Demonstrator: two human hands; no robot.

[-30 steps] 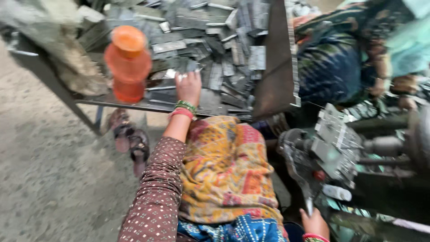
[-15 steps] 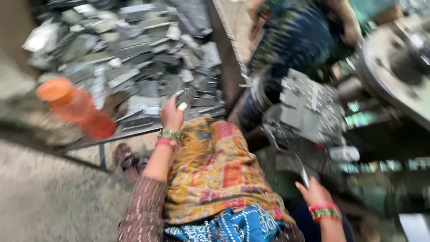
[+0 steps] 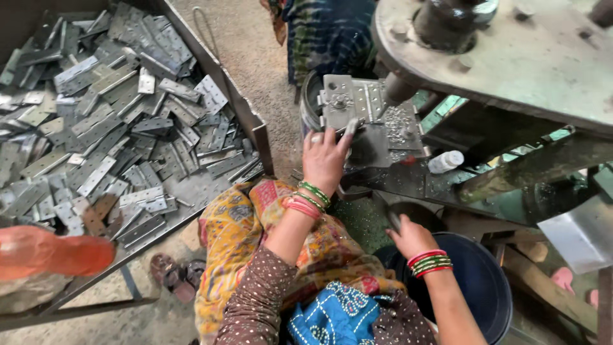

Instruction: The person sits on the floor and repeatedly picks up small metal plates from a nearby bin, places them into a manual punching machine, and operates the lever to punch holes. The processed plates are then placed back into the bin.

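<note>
Steel hinge plate (image 3: 350,126), pinched at its edge by the left hand (image 3: 324,160), rests on the press fixture (image 3: 357,105) below the machine's heavy plate (image 3: 511,57). Seating it flat and square looks essential, fingers clear of the tool. Right hand (image 3: 412,237) curls on the dark bucket's (image 3: 476,281) rim; its grasp cannot be told. Tray of hinges (image 3: 115,121) lies leftward.

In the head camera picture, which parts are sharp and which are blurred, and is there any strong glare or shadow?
Head view: left hand and the metal plates in the tray are sharp under soft, even daylight; the orange bottle at the lower left edge is smeared and out of focus; the right hand lies in darker shade over the dark bucket; no strong glare.
</note>
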